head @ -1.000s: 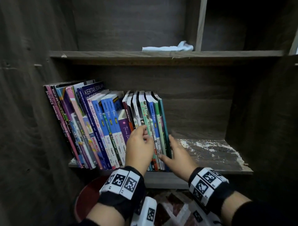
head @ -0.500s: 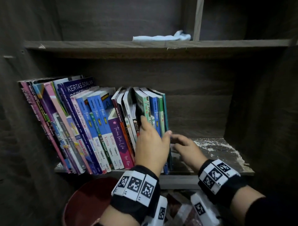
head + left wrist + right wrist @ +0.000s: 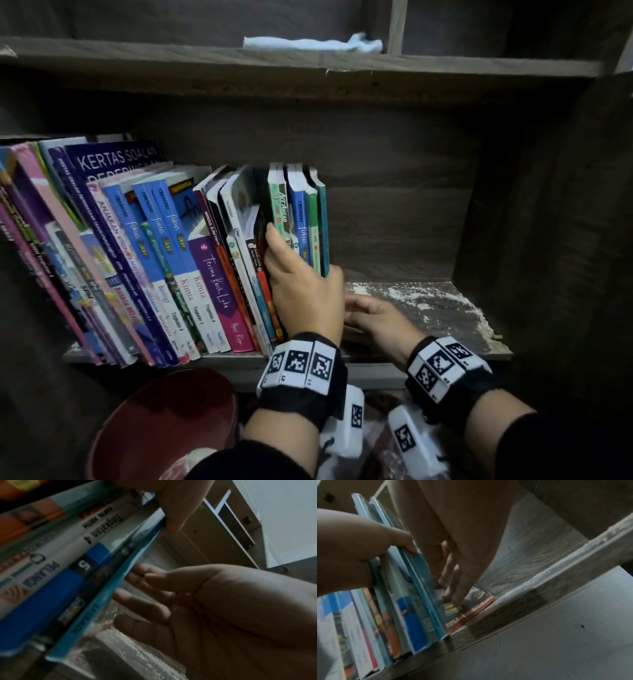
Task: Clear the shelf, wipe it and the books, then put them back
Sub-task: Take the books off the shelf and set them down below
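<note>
L hand [image 3: 301, 294] is being curled round rightmost upright books [image 3: 301, 219], thumb at 11 o'clock. R hand [image 3: 376, 322], fingers nearly straight, is being pressed on flat book [image 3: 471, 609] at shelf [image 3: 445, 308] 6 o'clock edge.

Head view: dim overall; the shelf [image 3: 428, 308] recess is dark at both sides and under the upper board. The book spines [image 3: 164, 260] and the white cloth [image 3: 308, 42] catch the most light. Lines bow toward the frame edges. Left wrist view: soft and blurred throughout; the books [image 3: 72, 568] close to the lens are smeared, and a pale bright area sits upper right. Right wrist view: likewise blurred and murky, with the left hand [image 3: 351, 550] out of focus.
</note>
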`<state>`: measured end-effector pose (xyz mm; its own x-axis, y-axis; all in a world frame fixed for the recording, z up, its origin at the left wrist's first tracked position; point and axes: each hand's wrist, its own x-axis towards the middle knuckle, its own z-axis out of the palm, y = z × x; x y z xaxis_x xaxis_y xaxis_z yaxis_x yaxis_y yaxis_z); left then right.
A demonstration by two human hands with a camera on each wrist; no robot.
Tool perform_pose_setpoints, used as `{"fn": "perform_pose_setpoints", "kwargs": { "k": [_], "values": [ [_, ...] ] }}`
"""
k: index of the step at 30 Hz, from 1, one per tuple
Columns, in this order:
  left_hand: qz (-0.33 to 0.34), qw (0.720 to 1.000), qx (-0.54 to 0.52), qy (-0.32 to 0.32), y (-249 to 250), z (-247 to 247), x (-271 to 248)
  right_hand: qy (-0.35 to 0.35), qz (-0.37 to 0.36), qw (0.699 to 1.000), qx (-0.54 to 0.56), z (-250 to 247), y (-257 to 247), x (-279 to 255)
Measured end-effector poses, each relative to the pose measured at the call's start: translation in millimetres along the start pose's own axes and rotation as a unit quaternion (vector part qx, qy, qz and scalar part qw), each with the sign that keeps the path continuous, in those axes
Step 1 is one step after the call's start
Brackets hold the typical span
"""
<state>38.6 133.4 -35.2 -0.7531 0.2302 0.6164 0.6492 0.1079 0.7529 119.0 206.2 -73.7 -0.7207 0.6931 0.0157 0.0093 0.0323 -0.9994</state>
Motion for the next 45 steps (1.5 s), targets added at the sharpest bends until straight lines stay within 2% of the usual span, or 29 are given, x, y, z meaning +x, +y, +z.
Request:
{"fn": "perform_pose_setpoints", "kwargs": {
  "k": [3, 6, 9, 12, 15, 18, 21, 24, 26, 31, 34, 37, 39, 41, 43, 45],
  "values": [
    [-0.014, 0.999, -0.030, -0.002, 0, -14, -12, -0.020, -0.024, 0.999, -0.029, -4, 0, 2],
    [-0.022, 0.995, -0.099, 0.007, -9, -32, -31, -0.006, -0.041, 0.999, -0.034, -2, -5, 1],
    [-0.044, 0.978, -0.200, 0.034, -19, -57, -50, -0.025, -0.070, 0.996, -0.056, -4, -12, 0],
    [-0.018, 0.958, -0.278, 0.061, -27, -82, -56, -0.052, -0.091, 0.985, -0.136, -10, -13, -4],
    [0.019, 0.944, -0.330, 0.020, -21, -108, -48, -0.069, -0.099, 0.983, -0.137, -16, -9, -16],
    [0.034, 0.927, -0.371, -0.039, -16, -131, -46, -0.078, -0.069, 0.990, -0.098, -22, -6, -33],
    [0.031, 0.906, -0.410, -0.097, -25, -143, -51, -0.147, -0.062, 0.985, -0.059, -29, -4, -53],
    [-0.020, 0.874, -0.460, -0.156, -40, -143, -60, -0.157, -0.051, 0.986, -0.040, -38, -2, -79],
    [-0.062, 0.854, -0.477, -0.200, -51, -137, -71, -0.157, -0.021, 0.987, -0.035, -49, 16, -94],
    [-0.207, 0.815, -0.457, -0.289, -92, -106, -114, -0.036, 0.091, 0.995, -0.005, -64, 105, -134],
    [-0.316, 0.789, -0.421, -0.317, -123, -80, -151, -0.021, 0.148, 0.987, 0.051, -65, 150, -165],
    [-0.394, 0.768, -0.374, -0.339, -150, -56, -191, -0.005, 0.205, 0.975, 0.081, -70, 188, -185],
    [-0.430, 0.762, -0.329, -0.355, -163, -42, -212, 0.022, 0.243, 0.968, 0.052, -77, 211, -187],
    [-0.437, 0.766, -0.280, -0.379, -169, -29, -226, 0.055, 0.274, 0.960, 0.005, -84, 233, -181],
    [-0.433, 0.774, -0.247, -0.390, -176, -11, -235, 0.106, 0.277, 0.954, -0.043, -89, 253, -172],
    [-0.448, 0.764, -0.232, -0.402, -181, 10, -240, 0.145, 0.277, 0.947, -0.077, -93, 266, -160]
  ]
}}
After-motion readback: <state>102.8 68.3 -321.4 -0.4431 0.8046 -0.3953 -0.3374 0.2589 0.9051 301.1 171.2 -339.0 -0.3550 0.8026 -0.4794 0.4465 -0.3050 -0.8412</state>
